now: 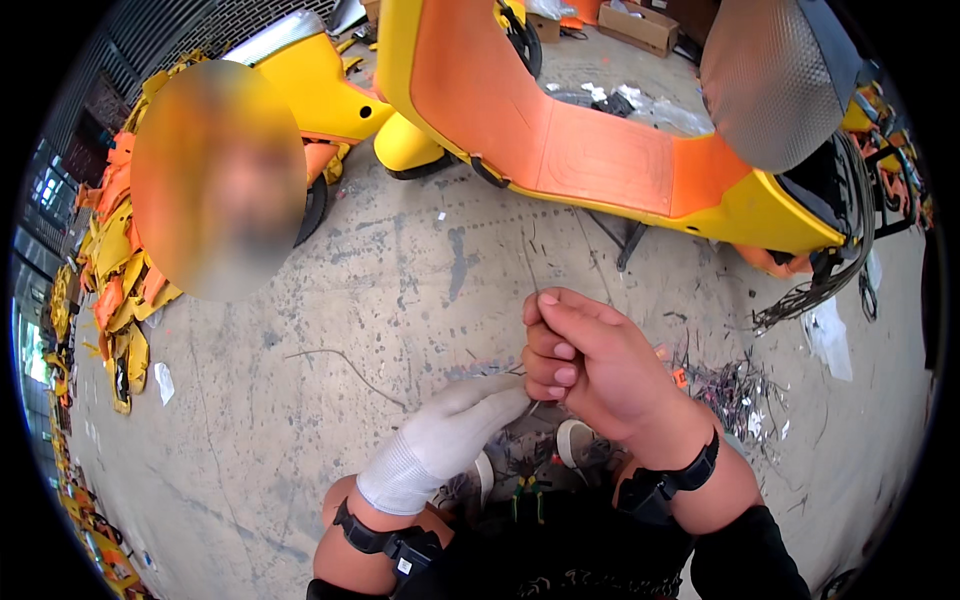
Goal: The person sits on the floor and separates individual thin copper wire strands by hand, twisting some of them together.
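Pinching a thin wire between two hands, with little margin for a slip

The right hand is bare and curled into a loose fist, thumb and forefinger nipped on a thin grey wire whose free end stands up above the knuckles. The left hand, in a white knitted glove, comes in from below and its fingertips close on the lower part of the same strand just under the right fist, so the two hands are touching and both clamped on it. The strand is held in the air in front of the person's knees, above the concrete floor.

The likeliest trouble is the strand slipping: it is very fine, and the glove's knit may grip it poorly, so a pull could draw it through the fingers. The bare right hand is the more exposed one; a sharp cut end could prick the thumb or forefinger if the strand jerks. I cannot tell how stiff it is, but a hard bend near the pinch might kink or snap it.

If it drops, it would be hard to find again: a litter of cut wire scraps lies just to the right, near a dangling cable bundle under the yellow and orange scooter
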Motion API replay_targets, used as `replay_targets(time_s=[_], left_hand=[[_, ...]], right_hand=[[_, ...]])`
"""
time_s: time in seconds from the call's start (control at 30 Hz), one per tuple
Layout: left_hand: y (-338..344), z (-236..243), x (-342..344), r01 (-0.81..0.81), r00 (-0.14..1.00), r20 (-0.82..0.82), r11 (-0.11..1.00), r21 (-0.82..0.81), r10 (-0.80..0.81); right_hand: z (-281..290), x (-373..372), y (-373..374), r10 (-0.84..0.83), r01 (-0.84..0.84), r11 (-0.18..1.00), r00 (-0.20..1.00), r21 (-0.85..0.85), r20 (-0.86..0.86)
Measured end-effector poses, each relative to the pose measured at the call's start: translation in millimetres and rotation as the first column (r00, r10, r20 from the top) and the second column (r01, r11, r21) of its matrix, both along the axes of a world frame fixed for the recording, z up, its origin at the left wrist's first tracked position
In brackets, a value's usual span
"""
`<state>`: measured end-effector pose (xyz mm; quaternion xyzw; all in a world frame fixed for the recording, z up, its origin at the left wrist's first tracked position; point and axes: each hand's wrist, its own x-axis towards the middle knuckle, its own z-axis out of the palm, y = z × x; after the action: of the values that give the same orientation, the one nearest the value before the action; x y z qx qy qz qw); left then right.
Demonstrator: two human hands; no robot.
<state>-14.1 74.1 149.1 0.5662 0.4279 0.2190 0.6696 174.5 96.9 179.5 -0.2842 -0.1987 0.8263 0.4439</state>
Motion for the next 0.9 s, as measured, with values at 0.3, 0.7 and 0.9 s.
replay_targets(time_s=[0.3, 0.7, 0.9], left_hand=[[-6.7, 9.0, -6.7, -0.038, 0.958, 0.263, 0.956, -0.291, 0.118], [-4.3, 10.5, -6.8, 0.241, 0.951, -0.270, 0.909, 0.341, -0.151], [3.9, 15.9, -19.7, 0.167, 0.839, -0.534, 0.886, 0.433, 0.102]], right_hand=[[-7.5, 0.1, 8.6, -0.126, 0.126, 0.991, 0.992, 0.049, -0.003], [-11.5, 2.0, 9.3, -0.252, 0.233, 0.958, 0.962, 0.165, 0.106], [-5.9, 19.4, 17.5, -0.347, 0.328, 0.933, 0.930, 0.148, 0.123]])
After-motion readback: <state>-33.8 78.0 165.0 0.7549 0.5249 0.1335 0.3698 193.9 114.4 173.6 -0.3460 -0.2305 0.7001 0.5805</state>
